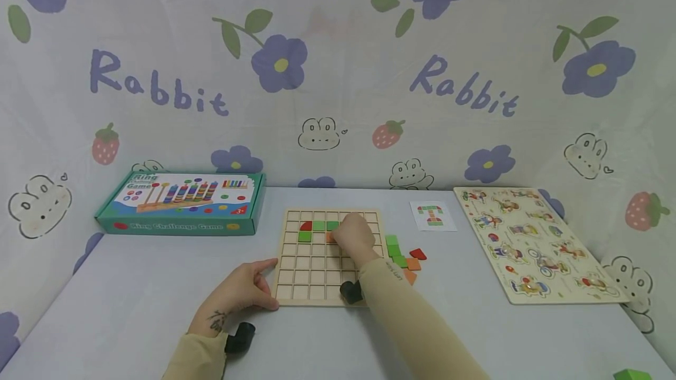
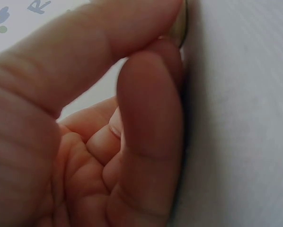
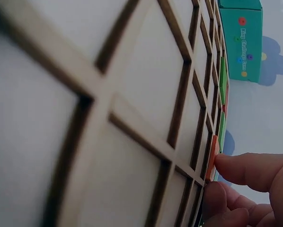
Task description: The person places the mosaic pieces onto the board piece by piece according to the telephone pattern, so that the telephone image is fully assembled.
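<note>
Before a flowered backdrop (image 1: 338, 92), a grid board (image 1: 318, 263) lies near the far edge of the white surface (image 1: 306, 342), the unclenched left hand (image 1: 235, 287) touching the board's left edge while the right hand (image 1: 355, 236) pinches an orange tile (image 1: 330, 238).

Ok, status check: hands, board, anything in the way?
Left hand touching left edge of grid board. Right hand pinching orange tile at the board. Loose tiles off its right side. Right hand hides some squares from head view.
</note>
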Demonstrator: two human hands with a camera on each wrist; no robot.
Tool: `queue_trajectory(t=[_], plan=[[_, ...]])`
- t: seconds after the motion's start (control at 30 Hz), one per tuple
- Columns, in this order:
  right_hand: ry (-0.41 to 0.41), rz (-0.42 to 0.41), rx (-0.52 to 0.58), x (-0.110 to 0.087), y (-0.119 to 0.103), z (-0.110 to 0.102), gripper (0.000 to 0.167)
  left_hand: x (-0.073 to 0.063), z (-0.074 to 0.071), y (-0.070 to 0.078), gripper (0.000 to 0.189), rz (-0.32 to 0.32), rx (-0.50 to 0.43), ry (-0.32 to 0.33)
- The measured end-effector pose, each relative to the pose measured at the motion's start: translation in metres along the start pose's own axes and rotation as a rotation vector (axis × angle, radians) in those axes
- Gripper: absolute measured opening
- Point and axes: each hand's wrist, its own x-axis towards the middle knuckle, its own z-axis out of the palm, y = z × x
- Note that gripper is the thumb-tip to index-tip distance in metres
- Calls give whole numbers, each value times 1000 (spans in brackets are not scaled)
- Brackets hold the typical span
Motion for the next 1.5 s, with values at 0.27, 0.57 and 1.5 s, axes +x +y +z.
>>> queue_trajectory(t=[0.27,0.57,1.5], plan=[[1,-97,165,-5,11,-7,11,1,0,0,89,11,16,2],[-38,-179,657,-18,53,-33,52,0,0,0,90,5,25,0],[-103,83,358,-74,153,-82,35,-1,1,1,90,3,16,10]])
